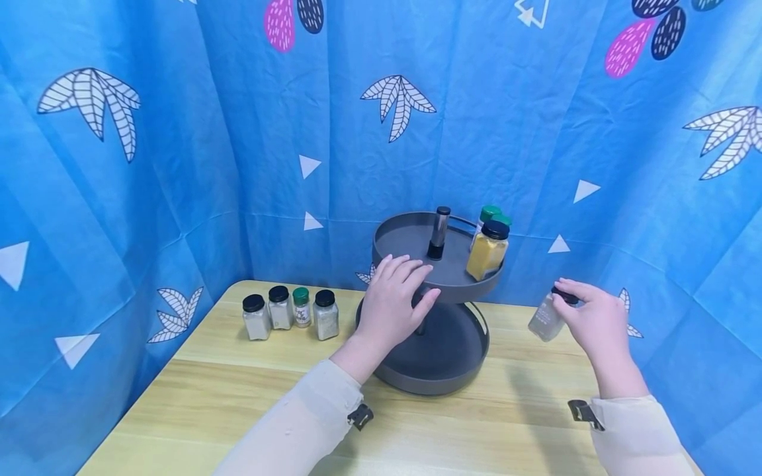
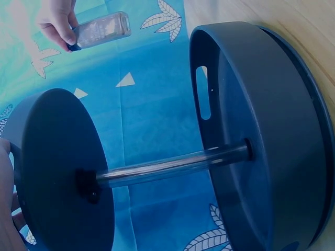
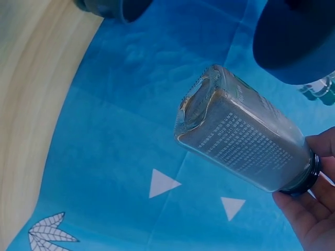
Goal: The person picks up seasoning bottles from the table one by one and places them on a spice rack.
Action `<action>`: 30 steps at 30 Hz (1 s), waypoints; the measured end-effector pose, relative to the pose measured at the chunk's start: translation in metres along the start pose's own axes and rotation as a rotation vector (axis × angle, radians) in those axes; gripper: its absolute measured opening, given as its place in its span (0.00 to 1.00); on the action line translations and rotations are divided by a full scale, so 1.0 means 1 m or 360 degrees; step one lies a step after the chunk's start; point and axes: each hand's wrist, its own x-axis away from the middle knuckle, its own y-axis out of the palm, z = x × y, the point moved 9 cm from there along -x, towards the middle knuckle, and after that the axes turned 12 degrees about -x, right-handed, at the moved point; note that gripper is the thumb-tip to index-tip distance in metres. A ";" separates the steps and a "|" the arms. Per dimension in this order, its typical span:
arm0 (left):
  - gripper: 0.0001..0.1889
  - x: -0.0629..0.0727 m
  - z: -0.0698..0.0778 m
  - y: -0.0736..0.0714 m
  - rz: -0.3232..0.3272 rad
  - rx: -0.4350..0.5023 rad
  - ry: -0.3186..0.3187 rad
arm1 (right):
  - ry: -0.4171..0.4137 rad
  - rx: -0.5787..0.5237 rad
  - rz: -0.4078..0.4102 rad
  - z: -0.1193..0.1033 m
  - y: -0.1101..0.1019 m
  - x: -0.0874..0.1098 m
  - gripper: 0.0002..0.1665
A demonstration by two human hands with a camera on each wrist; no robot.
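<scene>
A dark grey two-tier turntable rack (image 1: 428, 380) stands at the back of the table; a clear post joins its tiers in the left wrist view. My left hand (image 1: 395, 301) rests at the near rim of the upper tier, fingers fairly straight and thumb spread. Off to the rack's right, my right hand (image 1: 595, 320) pinches a clear spice jar (image 3: 246, 138) by its black lid (image 3: 303, 178). The jar is tilted in the air, base toward the rack. It has printed text and greyish contents.
The upper tier bears a yellow spice jar (image 1: 488, 251), green-capped jars (image 1: 489, 213) partly hidden behind it, and a slim grinder-like bottle (image 1: 439, 233). Left of the rack, several jars stand in a row, including a green-lidded one (image 1: 301, 307). A blue curtain (image 1: 381, 178) hangs behind.
</scene>
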 end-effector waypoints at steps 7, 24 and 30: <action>0.22 0.000 0.000 0.000 -0.0001 -0.0002 0.0001 | -0.0003 -0.0022 -0.0005 -0.011 -0.005 0.000 0.17; 0.22 0.000 0.000 0.001 -0.0015 -0.0005 0.0003 | -0.0079 -0.0075 0.0034 -0.043 -0.014 -0.001 0.17; 0.22 0.000 0.000 0.001 -0.0019 0.0005 0.0001 | -0.0107 -0.0089 0.0053 -0.053 -0.017 -0.002 0.17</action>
